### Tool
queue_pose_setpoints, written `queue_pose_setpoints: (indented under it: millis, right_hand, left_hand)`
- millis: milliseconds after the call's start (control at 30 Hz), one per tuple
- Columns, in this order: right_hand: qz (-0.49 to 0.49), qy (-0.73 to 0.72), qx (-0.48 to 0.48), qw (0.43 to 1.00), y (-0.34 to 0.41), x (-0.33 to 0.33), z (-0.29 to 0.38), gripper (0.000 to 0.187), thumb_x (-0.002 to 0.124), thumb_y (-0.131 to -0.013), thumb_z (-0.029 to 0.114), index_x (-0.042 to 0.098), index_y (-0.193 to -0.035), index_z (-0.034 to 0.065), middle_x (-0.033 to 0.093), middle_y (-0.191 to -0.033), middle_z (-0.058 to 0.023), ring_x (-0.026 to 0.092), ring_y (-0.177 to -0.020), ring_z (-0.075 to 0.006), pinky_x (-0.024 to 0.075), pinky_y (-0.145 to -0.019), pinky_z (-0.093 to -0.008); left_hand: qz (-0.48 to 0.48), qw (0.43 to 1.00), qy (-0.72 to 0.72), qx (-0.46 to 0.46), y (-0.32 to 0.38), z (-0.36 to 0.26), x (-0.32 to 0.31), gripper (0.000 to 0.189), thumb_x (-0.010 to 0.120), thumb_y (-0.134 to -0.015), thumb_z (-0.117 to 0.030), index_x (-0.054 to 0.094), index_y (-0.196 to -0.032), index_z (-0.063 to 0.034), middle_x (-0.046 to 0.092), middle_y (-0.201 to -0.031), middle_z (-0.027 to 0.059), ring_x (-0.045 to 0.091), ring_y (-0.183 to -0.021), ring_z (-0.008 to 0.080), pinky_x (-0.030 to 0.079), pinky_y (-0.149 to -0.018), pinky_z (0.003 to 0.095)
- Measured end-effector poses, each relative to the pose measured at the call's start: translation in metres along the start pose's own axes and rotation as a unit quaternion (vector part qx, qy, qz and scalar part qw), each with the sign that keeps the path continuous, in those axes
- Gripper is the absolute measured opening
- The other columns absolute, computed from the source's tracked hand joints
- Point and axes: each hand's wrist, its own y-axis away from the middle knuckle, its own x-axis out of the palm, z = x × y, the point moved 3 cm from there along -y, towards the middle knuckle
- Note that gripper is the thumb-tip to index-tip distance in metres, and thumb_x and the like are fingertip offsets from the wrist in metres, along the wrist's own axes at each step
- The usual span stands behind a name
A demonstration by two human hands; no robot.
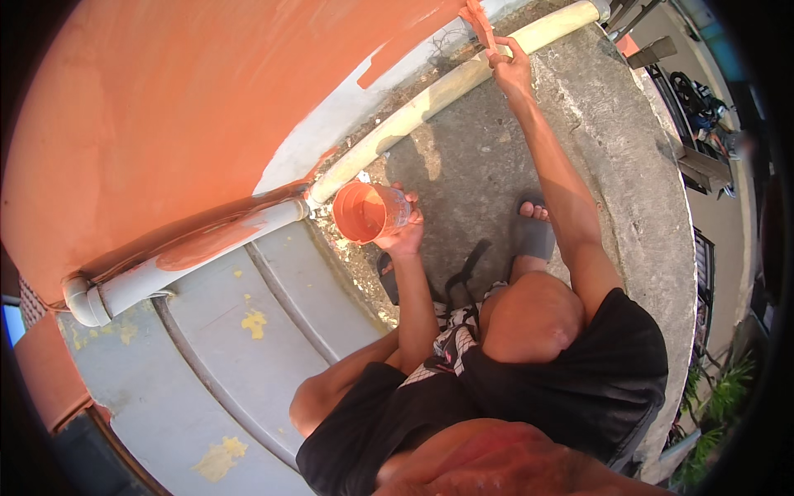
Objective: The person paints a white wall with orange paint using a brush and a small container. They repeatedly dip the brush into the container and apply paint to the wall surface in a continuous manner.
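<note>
My left hand is closed around a plastic cup tilted so its mouth faces left, with orange paint inside. Up at the top, my right hand grips a paint-covered brush between thumb and fingers; its bristle end lies close to the foot of the wall. Orange paint covers most of the wall, while a white strip runs along its lower edge. A patch of orange also marks the grey-white pipe at the left.
A cream pipe runs along the wall's foot above rough concrete. Grey ribbed roofing with peeled yellow patches lies at lower left. Past the concrete ledge's right edge, a lower area holds a motorcycle and green plants.
</note>
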Motion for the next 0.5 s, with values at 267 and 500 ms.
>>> queue_pose_setpoints:
  millis: [267,500]
  right_hand:
    - [-0.028,0.035,-0.143,0.989,0.063,0.079,0.015,0.021,0.055,-0.099,0.009,0.05,-0.119,0.0072,0.063,-0.076,-0.0212,0.065,-0.071,-0.042,0.0477,-0.065,-0.0477]
    - [0.292,0.106,-0.185,0.932,0.163,0.155,-0.002,0.028,0.056,-0.099,0.011,0.053,-0.126,0.0087,0.069,-0.091,-0.0232,0.068,-0.092,-0.0444,0.0514,-0.073,-0.0488]
  left_hand:
    - [-0.002,1.0,-0.006,0.002,0.001,-0.006,0.0,0.057,0.063,-0.086,-0.056,0.062,-0.127,-0.0154,0.058,-0.122,0.0127,0.058,-0.101,0.0336,0.053,-0.057,0.0338]
    - [0.059,0.998,-0.006,0.002,0.0,-0.012,0.005,0.057,0.06,-0.089,-0.054,0.062,-0.13,-0.0145,0.056,-0.129,0.0136,0.055,-0.108,0.0333,0.055,-0.063,0.0333]
